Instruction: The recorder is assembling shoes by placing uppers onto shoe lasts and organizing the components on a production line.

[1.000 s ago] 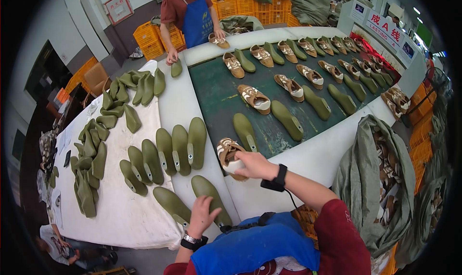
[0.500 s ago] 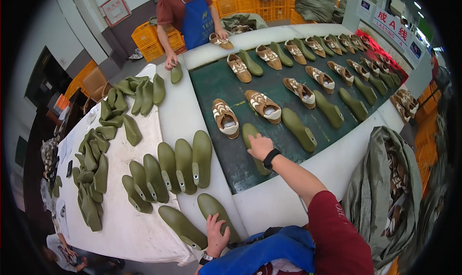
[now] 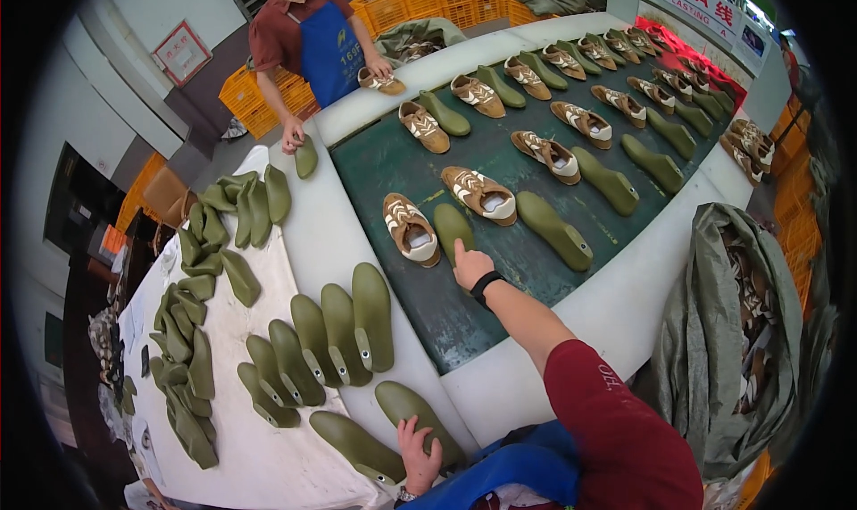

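My right hand (image 3: pixel 471 267), a black band at its wrist, grips the near end of a green shoe last (image 3: pixel 453 223) on the dark green belt. That last lies between a brown-and-white sneaker (image 3: pixel 411 230) and another sneaker (image 3: pixel 479 195); its heel is under my hand. At the lower middle, my left hand (image 3: pixel 420 454) has its fingers curled over a second green last (image 3: pixel 413 406) on the white table edge. A third last (image 3: pixel 353 446) lies just left of that hand. Several lasts (image 3: pixel 320 340) stand side by side beyond it.
Rows of sneakers and lasts run along the belt (image 3: pixel 464 321). A pile of lasts (image 3: pixel 192 331) covers the cloth at left. Across the table, a person in a blue apron (image 3: pixel 330 59) touches a sneaker and a last. A grey-green sack of shoes (image 3: pixel 687 349) stands at right.
My right hand has pushed its last away from me, up between the two sneakers. My left hand stays on the other last. The whole view has shifted slightly.
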A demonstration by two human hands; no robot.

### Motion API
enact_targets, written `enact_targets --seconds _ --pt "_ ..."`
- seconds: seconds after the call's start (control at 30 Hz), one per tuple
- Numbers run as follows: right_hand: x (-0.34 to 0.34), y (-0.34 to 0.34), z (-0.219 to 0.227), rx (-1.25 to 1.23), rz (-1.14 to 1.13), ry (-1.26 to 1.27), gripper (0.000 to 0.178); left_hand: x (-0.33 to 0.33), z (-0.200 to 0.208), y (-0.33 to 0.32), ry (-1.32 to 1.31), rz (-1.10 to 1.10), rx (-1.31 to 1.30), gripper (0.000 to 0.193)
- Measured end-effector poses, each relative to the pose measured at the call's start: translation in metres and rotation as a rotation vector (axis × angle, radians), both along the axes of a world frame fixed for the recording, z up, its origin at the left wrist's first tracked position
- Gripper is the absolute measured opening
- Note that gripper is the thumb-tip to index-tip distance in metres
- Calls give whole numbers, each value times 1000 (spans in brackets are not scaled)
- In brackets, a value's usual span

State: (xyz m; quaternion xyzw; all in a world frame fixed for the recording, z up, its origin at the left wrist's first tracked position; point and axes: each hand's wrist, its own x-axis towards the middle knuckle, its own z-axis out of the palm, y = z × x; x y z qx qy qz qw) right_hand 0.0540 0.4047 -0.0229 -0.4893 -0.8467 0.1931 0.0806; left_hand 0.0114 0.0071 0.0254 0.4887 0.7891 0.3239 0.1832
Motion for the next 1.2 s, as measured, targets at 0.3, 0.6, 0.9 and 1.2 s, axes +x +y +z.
enact_targets --seconds 0.3,0.6,0.9,1.2 --pt "-4 17 11 -32 274 -51 56 -1 3 4 -19 22 -17 23" --pt "29 -38 7 10 218 -3 53 -4 0 6 -12 28 21 23" --pt "-45 -18 31 192 281 -22 17 -9 -4 3 -10 24 20 24" --pt "-113 -7 -28 -149 211 276 36 -11 -12 -2 7 17 32 26"
